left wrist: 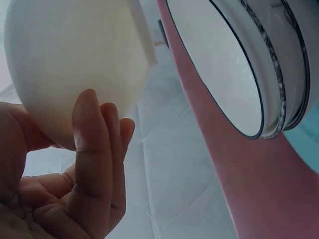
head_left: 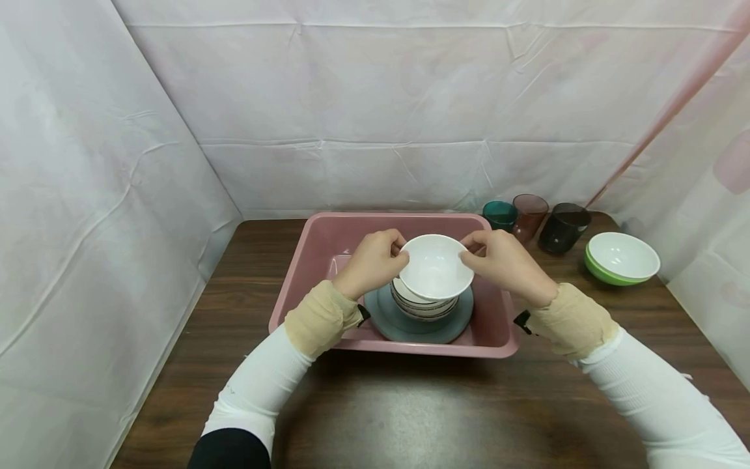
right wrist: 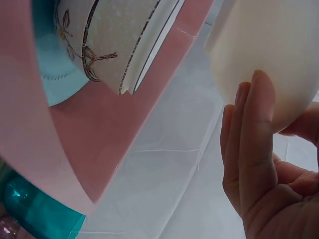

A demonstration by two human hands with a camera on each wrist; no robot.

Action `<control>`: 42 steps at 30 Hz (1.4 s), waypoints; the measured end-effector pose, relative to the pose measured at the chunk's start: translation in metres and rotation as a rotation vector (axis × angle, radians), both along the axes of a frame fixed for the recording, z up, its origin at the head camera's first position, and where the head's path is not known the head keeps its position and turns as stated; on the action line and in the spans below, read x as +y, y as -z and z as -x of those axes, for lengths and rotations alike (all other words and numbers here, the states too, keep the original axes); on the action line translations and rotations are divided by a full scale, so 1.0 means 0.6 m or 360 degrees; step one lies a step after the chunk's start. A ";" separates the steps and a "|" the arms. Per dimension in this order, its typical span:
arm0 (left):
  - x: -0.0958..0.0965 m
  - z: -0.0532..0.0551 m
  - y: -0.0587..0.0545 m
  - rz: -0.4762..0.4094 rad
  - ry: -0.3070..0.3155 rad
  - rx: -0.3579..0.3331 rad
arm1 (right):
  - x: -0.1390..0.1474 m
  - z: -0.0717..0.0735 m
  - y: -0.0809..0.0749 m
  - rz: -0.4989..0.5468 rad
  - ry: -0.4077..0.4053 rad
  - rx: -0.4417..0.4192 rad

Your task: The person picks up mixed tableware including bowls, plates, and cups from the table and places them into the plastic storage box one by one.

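White sleeves, fingers of left hand and right hand pinching a white bowl between them, above stacked bowls

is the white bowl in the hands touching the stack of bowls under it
Apart: the left wrist view shows the pink basin and pale sheet between the held white bowl and the stack of bowls.

A makeshift, screened-off workspace is suggested: the dark wood-grain table is bounded on 3 sides by creased white sheeting, and a domestic note is given by stacked bowls in a pink basin and 3 tumblers beside it.
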State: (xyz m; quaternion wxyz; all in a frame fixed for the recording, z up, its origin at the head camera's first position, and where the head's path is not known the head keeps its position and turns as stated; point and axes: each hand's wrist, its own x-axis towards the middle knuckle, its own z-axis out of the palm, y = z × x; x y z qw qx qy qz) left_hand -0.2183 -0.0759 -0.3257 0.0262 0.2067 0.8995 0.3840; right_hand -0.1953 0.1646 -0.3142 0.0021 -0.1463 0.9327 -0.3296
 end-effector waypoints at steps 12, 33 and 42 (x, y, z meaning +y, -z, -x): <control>0.003 0.007 -0.015 0.0087 -0.0034 0.0123 | 0.048 -0.015 0.005 0.0226 -0.0011 -0.0058; 0.004 0.043 0.032 0.0280 0.0022 0.0199 | 0.077 -0.013 0.098 0.0175 0.0210 -0.0073; 0.012 0.044 0.053 0.0414 0.0047 0.0130 | 0.074 -0.003 0.126 0.0103 0.0261 -0.0105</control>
